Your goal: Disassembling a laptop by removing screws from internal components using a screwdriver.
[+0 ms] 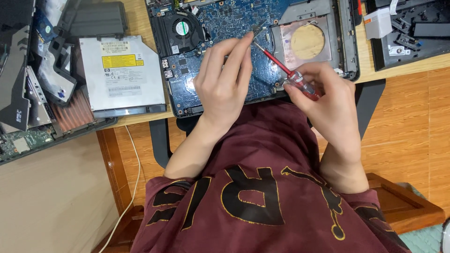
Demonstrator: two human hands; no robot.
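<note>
An opened laptop base with a blue circuit board [225, 18] lies at the desk's near edge, fan [182, 27] at its left. My right hand [328, 98] grips a red-handled screwdriver [293, 77], its tip angled up-left onto the board. My left hand [225, 79] rests on the board, fingertips pinched around the screwdriver's tip near a small dark part [257, 29]. What the fingers hold there is too small to tell.
A silver optical drive [123, 75] lies left of the laptop on the wooden desk [140, 18]. Copper heatsink fins [72, 112] and other dismantled parts pile at far left. Another black laptop shell [408, 37] sits at the right. A white cable [133, 168] hangs below.
</note>
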